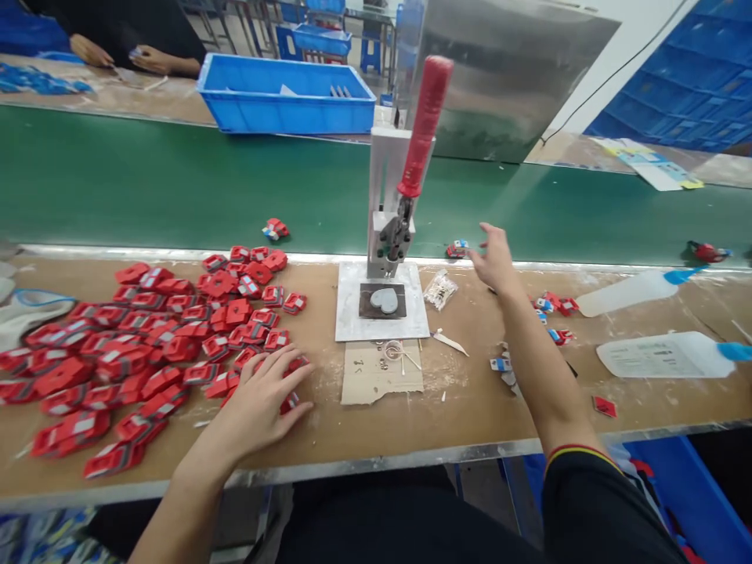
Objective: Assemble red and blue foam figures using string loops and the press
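Note:
My left hand rests at the right edge of a large heap of red plastic pieces with grey bands. Its fingers are spread over a red piece, partly hidden beneath them, and are not closed round it. My right hand reaches to the far table edge, fingers apart and empty. Just left of its fingertips sits a small red, white and blue toy vehicle on the green belt's near edge. Between my hands stands a hand press with a red lever handle raised. A grey heart-shaped pad lies on its dark plate.
Torn cardboard with small bits lies before the press, beside a small bag. Two squeeze bottles lie at right. Across the green belt are a blue bin and another person's hands.

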`<state>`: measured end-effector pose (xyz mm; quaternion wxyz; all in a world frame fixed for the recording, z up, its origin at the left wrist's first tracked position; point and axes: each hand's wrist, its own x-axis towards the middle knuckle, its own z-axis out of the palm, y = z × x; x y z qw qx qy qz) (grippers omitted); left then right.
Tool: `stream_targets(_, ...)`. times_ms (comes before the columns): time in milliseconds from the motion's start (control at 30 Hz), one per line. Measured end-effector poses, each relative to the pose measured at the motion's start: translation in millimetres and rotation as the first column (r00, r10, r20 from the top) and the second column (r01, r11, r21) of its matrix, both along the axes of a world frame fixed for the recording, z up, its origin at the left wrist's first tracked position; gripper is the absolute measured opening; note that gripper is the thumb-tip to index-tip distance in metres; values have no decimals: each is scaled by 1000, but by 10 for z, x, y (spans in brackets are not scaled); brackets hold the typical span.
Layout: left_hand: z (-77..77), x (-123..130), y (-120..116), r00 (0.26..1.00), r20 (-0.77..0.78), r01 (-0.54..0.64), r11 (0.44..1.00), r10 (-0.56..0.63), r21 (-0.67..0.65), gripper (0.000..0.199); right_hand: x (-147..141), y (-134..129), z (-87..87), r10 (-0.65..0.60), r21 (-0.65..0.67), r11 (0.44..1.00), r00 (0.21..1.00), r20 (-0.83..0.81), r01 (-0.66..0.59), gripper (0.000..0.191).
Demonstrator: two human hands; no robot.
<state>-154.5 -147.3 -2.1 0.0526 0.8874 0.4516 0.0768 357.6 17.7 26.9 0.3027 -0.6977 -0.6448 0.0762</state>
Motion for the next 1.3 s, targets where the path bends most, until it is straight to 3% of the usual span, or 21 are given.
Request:
stream_targets(100,131,-53,-131,996,-45,73,996,-75,-44,42,-279,-659,118,136,252,959,991,-15,-128,55)
stream_targets(167,174,-79,-158,991,-76,107,992,-112,-65,38,-583,-1049,211,351,250,905,936,17,-344,35)
stream_targets(233,166,-110,-140,983,-85,157,986,-162,-61,36,-891,-1314,280,572,164,807,820,20,-567,20)
stream_targets(300,128,-148,-108,975,-76,209,977,-211,-32,35,-1118,-1437,288,677,60,734,736,18,-676,17)
stream_targets(400,87,-189,-92,965,13,262,965,-262,23,32,-1236,-1449,182,717,-85,696,697,19,-713,25)
stream_targets(533,145,-70,-138,910,366,206,978,-196,10,30,-1197,-1399,-18,719,-136,690,695,10,-711,10)
stream_targets(600,194,118,-128,794,603,133,990,-83,-39,34,-1213,-1381,-98,723,-107,687,690,7,-719,15)
stream_targets(633,212,242,-98,694,719,112,991,-26,-73,37,-1237,-1372,-134,725,-80,687,689,7,-722,19)
stream_targets(700,223,525,27,421,900,142,972,110,-185,40,-1310,-1359,-201,723,-4,691,691,9,-723,22)
stream_targets(767,197,798,214,134,951,243,921,279,-305,40,-1394,-1354,-262,716,69,697,698,1,-714,23)
stream_targets(800,172,912,313,37,928,290,885,370,-364,40,-1432,-1355,-288,713,96,698,701,-11,-709,24)
stream_targets(867,101,1074,478,-61,859,347,818,508,-459,43,-1488,-1362,-328,711,121,701,701,-49,-703,22)
stream_targets(967,-34,1161,568,-73,805,356,770,588,-530,53,-1509,-1374,-348,716,125,698,689,-109,-705,15)
stream_targets(1133,-218,1138,468,-50,803,337,767,594,-547,60,-1454,-1357,-332,672,103,739,718,-183,-665,15)
stream_targets(1300,-287,1172,437,-52,792,294,767,609,-571,55,-1444,-1343,-340,644,58,758,731,-226,-650,14)
